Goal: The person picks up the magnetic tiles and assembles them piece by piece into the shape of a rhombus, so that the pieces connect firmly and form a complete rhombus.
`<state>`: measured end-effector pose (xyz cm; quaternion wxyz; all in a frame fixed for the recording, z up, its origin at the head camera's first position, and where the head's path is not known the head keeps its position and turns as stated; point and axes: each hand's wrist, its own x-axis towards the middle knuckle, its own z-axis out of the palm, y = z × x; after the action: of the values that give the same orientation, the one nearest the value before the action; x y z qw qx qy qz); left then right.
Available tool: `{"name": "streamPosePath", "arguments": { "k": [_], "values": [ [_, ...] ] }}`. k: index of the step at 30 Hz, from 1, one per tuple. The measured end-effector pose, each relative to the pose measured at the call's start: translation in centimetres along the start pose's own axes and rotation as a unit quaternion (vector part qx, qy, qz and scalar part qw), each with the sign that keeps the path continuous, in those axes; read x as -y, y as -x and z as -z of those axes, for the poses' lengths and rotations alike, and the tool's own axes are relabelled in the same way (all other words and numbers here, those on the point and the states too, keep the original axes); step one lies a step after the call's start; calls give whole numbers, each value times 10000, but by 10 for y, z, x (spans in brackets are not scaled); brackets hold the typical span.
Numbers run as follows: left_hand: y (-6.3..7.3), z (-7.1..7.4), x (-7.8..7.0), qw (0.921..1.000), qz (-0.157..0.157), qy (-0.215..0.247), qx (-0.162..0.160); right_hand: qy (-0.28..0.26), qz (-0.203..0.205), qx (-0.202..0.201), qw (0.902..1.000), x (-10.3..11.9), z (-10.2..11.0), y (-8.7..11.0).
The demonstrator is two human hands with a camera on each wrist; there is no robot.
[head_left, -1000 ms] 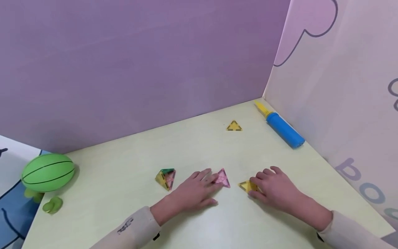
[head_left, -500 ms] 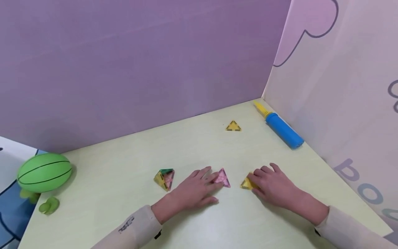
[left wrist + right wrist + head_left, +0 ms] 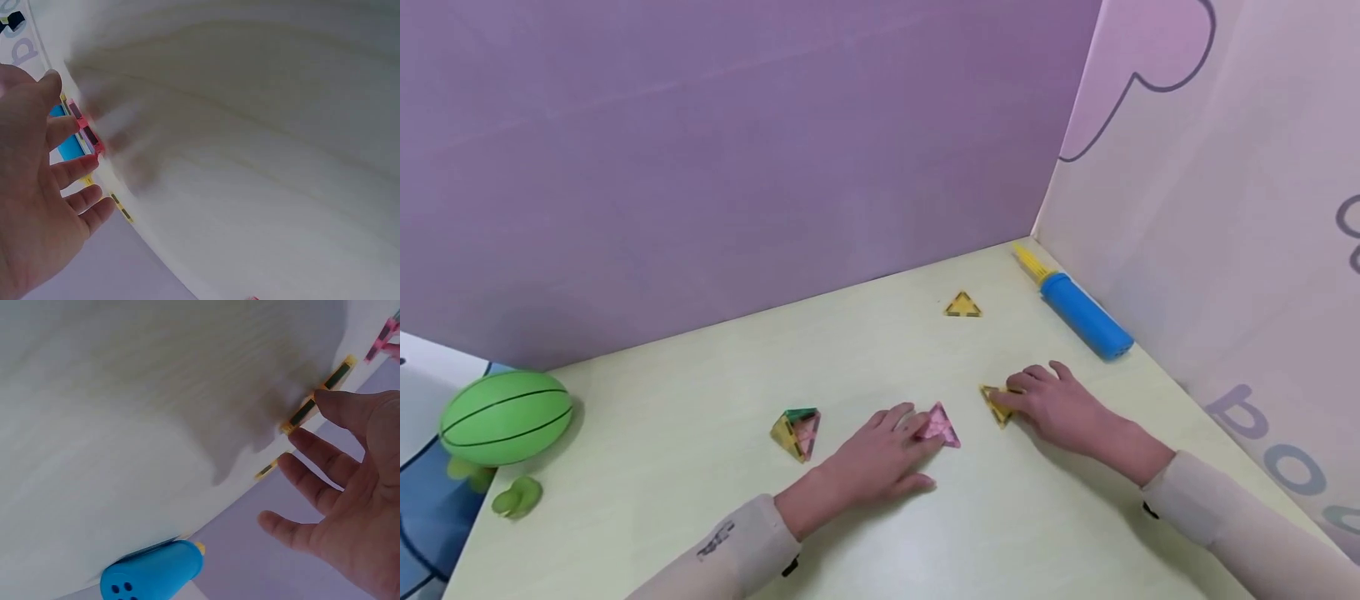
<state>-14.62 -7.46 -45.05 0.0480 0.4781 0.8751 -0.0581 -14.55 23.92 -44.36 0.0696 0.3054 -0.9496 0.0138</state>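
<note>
My left hand (image 3: 880,457) lies over the left side of a pink triangular magnetic tile (image 3: 940,427), fingers spread and touching it. In the left wrist view, the fingertips of the left hand (image 3: 50,181) meet the tile's pink edge (image 3: 87,132). My right hand (image 3: 1063,408) touches a yellow triangular magnetic tile (image 3: 1002,408), its index finger extended across the top. In the right wrist view, the right thumb sits at the yellow tile's edge (image 3: 303,414), with the other fingers loosely stretched. A small gap of table separates the two tiles.
Left of the left hand stands a pyramid of yellow, pink and green tiles (image 3: 796,433). Another yellow triangle tile (image 3: 963,305) lies farther back. A blue hand pump (image 3: 1086,315) rests by the right wall. A green ball (image 3: 507,418) and a small green toy (image 3: 517,497) are at left.
My right hand has moved the yellow tile away from me along the table and turned it, so one corner points toward me. The left hand and pink tile have shifted only slightly.
</note>
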Motion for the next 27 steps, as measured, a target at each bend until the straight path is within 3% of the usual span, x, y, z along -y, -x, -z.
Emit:
{"name": "streamPosePath", "arguments": {
  "k": [7,20,27],
  "values": [
    [-6,0,-1,9999,-55,139,-27,-621,-146,-42,9980,-9,-2,-3],
    [-15,7,0,9999,-11,99,64,-596,335,-128,9976,-4,-7,-8],
    [-21,6,-1,9999,-71,43,96,-654,326,104,9973,3,-8,-17]
  ]
}}
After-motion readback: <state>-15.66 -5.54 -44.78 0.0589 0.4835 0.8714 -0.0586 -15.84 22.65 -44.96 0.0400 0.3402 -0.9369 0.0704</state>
